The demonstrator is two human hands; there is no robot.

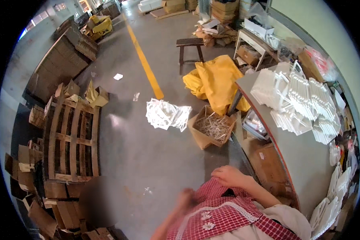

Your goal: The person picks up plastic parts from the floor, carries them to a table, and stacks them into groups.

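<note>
My right hand (229, 176) lies on the red checked apron (224, 200), palm down, its fingers laid over the cloth. My left hand (187, 198) is smeared by motion at the apron's left edge; its fingers cannot be made out. No loose item shows in either hand. Ahead on the floor is a pile of white flat frame-like pieces (168, 115). Next to it stands an open cardboard box (212, 127) filled with thin pale scraps. On the table (292, 160) to my right sit stacked white hanger-like plastic pieces (296, 100).
A yellow cloth or sheet (216, 82) is heaped behind the box, near a dark wooden stool (190, 46). To the left are a wooden pallet (74, 140) and cardboard cartons (62, 208). A yellow line (142, 58) runs along the grey floor. More white pieces (330, 200) stand at the table's near right.
</note>
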